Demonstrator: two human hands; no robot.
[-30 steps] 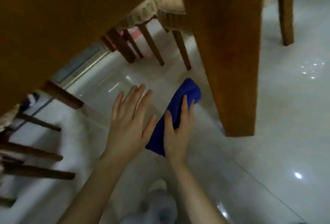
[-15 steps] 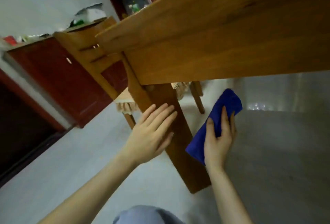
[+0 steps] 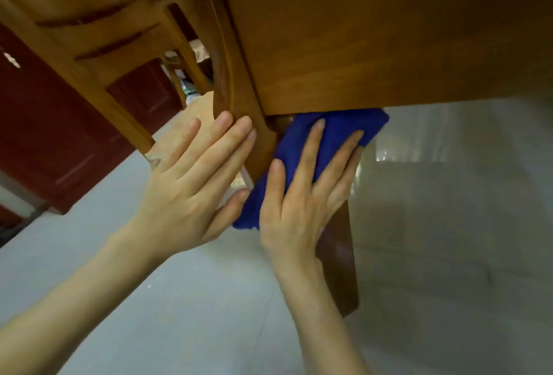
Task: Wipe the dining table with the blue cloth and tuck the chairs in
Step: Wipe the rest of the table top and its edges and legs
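Right hand [image 3: 302,201] flat on blue cloth [image 3: 338,132], left hand [image 3: 191,192] on leg [image 3: 239,105]

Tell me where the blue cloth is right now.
Near the centre of the head view, the right hand presses the blue cloth flat against the top of the table leg, just under the table apron, beside the left hand.

Bare from fingertips to forearms on both sides: left hand [image 3: 191,195], right hand [image 3: 302,204], slender fingers, short plain nails, uncovered wrists.
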